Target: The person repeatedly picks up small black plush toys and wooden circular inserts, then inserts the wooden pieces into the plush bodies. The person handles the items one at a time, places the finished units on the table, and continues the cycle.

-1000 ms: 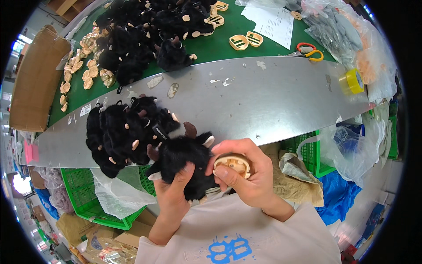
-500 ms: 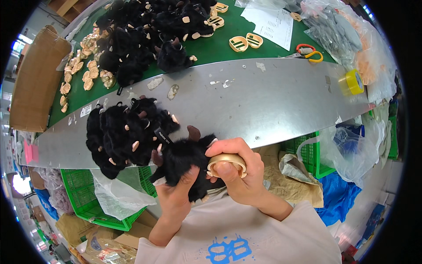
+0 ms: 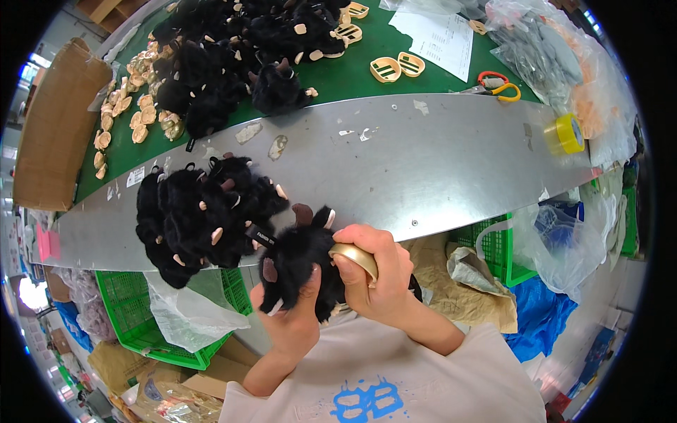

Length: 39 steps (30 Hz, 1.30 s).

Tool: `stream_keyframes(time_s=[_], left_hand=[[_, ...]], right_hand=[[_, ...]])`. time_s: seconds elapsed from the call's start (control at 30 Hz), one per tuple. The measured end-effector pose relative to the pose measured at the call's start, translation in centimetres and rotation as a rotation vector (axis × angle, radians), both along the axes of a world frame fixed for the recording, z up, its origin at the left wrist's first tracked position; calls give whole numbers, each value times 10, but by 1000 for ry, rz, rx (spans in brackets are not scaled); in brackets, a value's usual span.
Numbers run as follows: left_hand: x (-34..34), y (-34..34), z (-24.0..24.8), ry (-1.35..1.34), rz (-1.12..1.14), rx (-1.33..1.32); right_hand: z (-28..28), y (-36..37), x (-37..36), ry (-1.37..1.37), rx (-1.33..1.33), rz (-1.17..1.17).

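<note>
My left hand grips a small black plush toy with brown horns, pale-tipped ears and a black tag. In my right hand is a gold, rounded plastic shell, pinched between thumb and fingers and pressed close to the plush's side. The contact between shell and plush is hidden by my fingers. Just left of my hands, a row of similar black plush toys lies on the grey metal table edge.
Farther back, a heap of black plush covers green tabletop beside gold plastic pieces. Open shells, a paper sheet, scissors and yellow tape lie to the right. Green crates stand below; a cardboard box stands left.
The gold shell has turned so its rounded outside shows instead of its open inside. The plush has tilted and shifted slightly in my left hand. Both hands keep their hold.
</note>
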<state>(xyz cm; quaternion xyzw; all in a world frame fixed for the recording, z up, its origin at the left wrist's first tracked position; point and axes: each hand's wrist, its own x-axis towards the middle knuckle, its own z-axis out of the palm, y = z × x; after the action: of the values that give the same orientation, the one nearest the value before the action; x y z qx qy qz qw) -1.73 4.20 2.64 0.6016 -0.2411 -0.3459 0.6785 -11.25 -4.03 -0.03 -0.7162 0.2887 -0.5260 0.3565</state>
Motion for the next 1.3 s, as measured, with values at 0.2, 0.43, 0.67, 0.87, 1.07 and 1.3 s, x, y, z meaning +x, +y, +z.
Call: stream_keyframes(time_s=[0.2,0.43,0.67,0.87,1.07,1.3], left_hand=[[-4,2,-4,129,61,-38],[-1,2,-1,-13,-76,19],[-5,6,-15,-97,-58,-56],[4,3,-7,327,-134,-23],[16,4,-12,363,-315,67],[14,5,-15,757,-433,-62]], right_hand=[[4,0,-7,-104,234,139],[-2,2,-2,41,-17,-13],[-2,-4,-1,29,-134,146],[-6,-20,-21,176,-142,288],[-11,-23,-24,-12,36,261],[-13,-15,-20,-86,232,265]])
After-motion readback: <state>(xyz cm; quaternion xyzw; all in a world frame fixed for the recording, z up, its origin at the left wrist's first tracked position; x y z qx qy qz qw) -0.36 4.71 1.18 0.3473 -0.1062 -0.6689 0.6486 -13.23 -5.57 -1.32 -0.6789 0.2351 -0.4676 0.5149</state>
